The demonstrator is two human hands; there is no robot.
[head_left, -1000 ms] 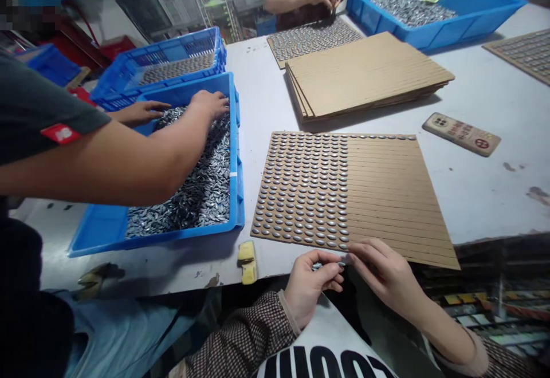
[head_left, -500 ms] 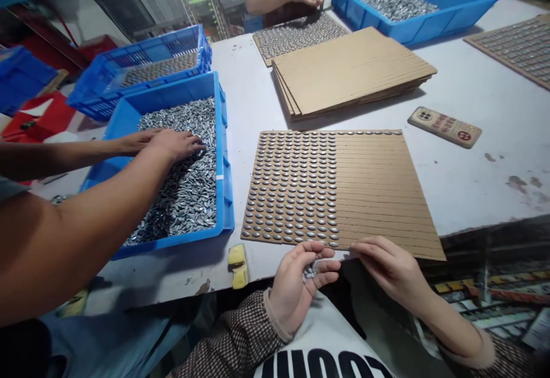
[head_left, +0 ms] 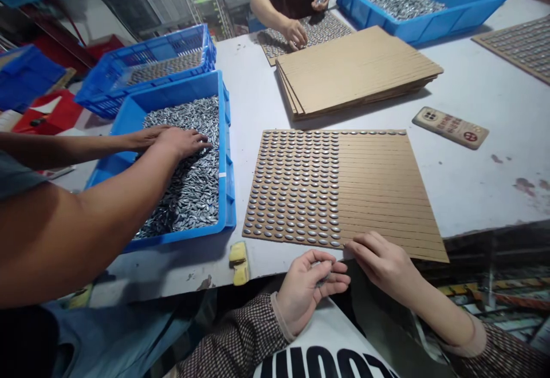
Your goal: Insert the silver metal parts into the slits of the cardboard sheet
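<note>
A slotted cardboard sheet (head_left: pixel 382 195) lies in front of me. Rows of small pointed-oval metal pieces (head_left: pixel 301 186) cover its left half, and a single line of them runs along the far edge on the right. My left hand (head_left: pixel 303 289) is cupped below the near edge, its fingers curled around a few loose metal pieces, mostly hidden by the thumb. At the near edge, just right of the filled rows, my right hand (head_left: pixel 384 263) has thumb and fingers pinched together against the sheet. Whatever sits between those fingertips is hidden.
To the left, a co-worker's hands (head_left: pixel 178 140) rest in a blue bin (head_left: pixel 224 154) of metal pieces. A cardboard stack (head_left: pixel 361 69), a phone-shaped printed object (head_left: pixel 451 128) and a yellow block (head_left: pixel 239 263) lie around the sheet. Across the table another person handles a filled sheet (head_left: pixel 330 26).
My right hand has shifted slightly left along the near edge. My left thumb has moved over the pieces in its palm. The person opposite has lowered one hand onto their sheet.
</note>
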